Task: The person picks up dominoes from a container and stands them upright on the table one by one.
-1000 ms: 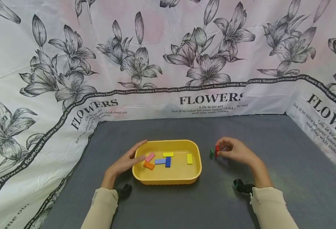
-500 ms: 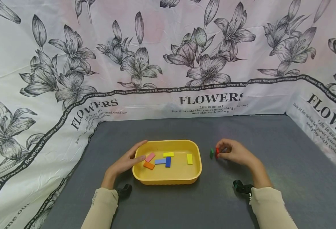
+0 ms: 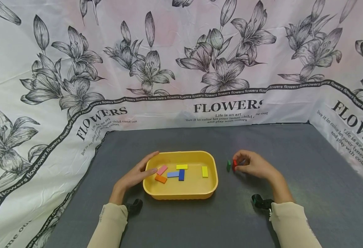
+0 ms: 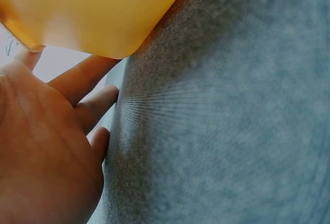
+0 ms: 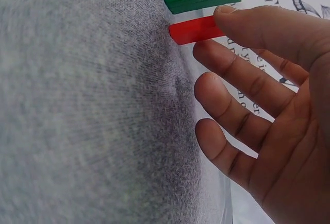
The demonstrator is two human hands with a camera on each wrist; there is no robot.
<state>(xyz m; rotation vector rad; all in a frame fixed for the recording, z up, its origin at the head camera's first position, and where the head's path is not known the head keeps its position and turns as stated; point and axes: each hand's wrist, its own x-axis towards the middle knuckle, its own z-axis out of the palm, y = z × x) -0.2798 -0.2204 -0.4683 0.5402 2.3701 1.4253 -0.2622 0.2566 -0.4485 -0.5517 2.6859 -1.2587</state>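
A yellow plastic tray [image 3: 181, 197] stands on the dark table. My left hand [image 3: 135, 175] grips its left side, the thumb over the rim and the fingers along the outside; the tray's outer wall [image 4: 93, 13] shows above that hand [image 4: 49, 141] in the left wrist view. Right of the tray, my right hand [image 3: 254, 165] pinches a red block [image 3: 235, 165] between thumb and fingers. The red block [image 5: 193, 31] stands on end on the tabletop. A green block [image 3: 228, 166] stands upright just left of it, a small gap apart.
In the tray lie a pink block [image 3: 162, 170], an orange block [image 3: 161, 179], a light blue block [image 3: 173, 175], a dark blue block [image 3: 181, 175] and two yellow blocks, one far [image 3: 182, 167], one right [image 3: 204, 172]. Flower-printed cloth [image 3: 169, 117] borders the table.
The right hand has lowered very slightly with the red block and now stays still beside the green block. The left hand and tray have not moved.
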